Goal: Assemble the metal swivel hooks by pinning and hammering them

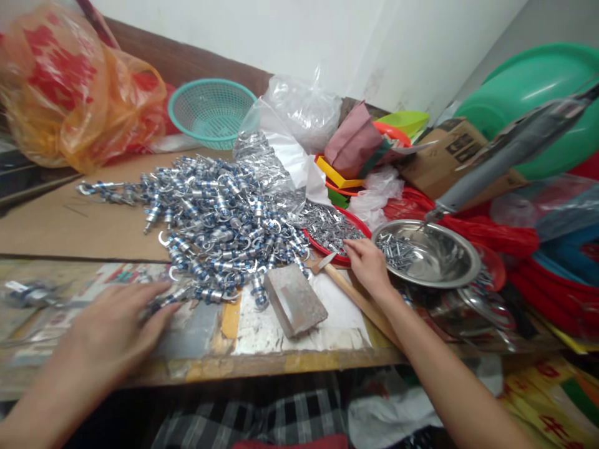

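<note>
At the far left corner of the bench (281,363) we saw an orange bag (70,87), slumped against the wall and well apart from the work. Nearer the front edge the left hand (112,337) lay flat and wide, fingers spread and holding nothing, its tips touching the near fringe of the pile (215,212). It was blurred, so we could say no more of it. The pile of blue-and-silver metal parts sprawled over the cardboard (70,224), probably to keep the parts off the cluttered top and within reach. Behind it a green basket (210,112) stood at the back edge. Right of the pile a grey block (294,299) sat near the front edge, with a wooden-handled blade (355,296) lying aslant beside it, its handle towards the right hand (369,265). That hand rested on the near rim of the red tray (314,244) of small silver pieces, its fingers drawn narrow. We could not tell whether they pinched a piece. Just beside it a steel bowl (430,252) held a few more pieces, close enough to serve the same hand, we judged. A grey tool (505,156) slanted down over the bowl, and a green basin (538,87) leaned in the far right corner.
</note>
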A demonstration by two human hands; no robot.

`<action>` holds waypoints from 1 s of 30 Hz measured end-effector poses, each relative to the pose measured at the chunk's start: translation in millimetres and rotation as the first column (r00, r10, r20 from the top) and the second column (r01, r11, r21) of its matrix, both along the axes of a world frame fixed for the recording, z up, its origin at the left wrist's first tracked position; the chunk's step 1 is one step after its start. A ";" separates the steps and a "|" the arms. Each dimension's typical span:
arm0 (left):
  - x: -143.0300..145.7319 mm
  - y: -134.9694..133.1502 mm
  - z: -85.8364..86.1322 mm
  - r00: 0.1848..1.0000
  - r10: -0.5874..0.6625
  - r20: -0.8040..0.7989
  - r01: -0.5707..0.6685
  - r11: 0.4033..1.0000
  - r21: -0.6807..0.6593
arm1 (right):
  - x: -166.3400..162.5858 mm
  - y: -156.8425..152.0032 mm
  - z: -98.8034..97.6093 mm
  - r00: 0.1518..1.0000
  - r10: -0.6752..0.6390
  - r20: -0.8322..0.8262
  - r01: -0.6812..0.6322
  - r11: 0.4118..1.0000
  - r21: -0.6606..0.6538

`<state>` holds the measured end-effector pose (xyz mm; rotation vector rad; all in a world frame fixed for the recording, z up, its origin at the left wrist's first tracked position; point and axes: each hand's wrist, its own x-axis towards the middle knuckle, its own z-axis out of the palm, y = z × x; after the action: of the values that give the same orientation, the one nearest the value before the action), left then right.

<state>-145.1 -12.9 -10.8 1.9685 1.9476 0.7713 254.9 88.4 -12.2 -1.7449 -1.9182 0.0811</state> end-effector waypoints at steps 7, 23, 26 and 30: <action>25.1 -2.0 -13.8 0.896 0.061 -0.441 -0.006 0.992 0.125 | 1.5 63.8 -10.5 0.998 -0.032 0.055 0.037 0.995 -0.092; 140.6 14.4 17.9 0.787 -0.261 0.558 0.287 0.957 0.042 | 9.9 37.4 2.4 0.964 -0.113 -0.240 0.145 0.982 0.120; 145.3 12.7 14.7 0.758 -0.200 0.621 0.244 0.970 0.014 | 1.8 29.1 7.9 0.909 -0.086 -0.408 0.142 0.984 0.110; 146.3 8.7 11.1 0.775 -0.159 0.611 0.223 0.974 -0.029 | -29.3 2.8 19.9 0.795 0.009 -0.606 0.022 0.999 0.044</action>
<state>1.2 -4.1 0.3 1.5557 1.3492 1.0621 225.5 91.2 7.8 -1.4500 -1.4179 0.5257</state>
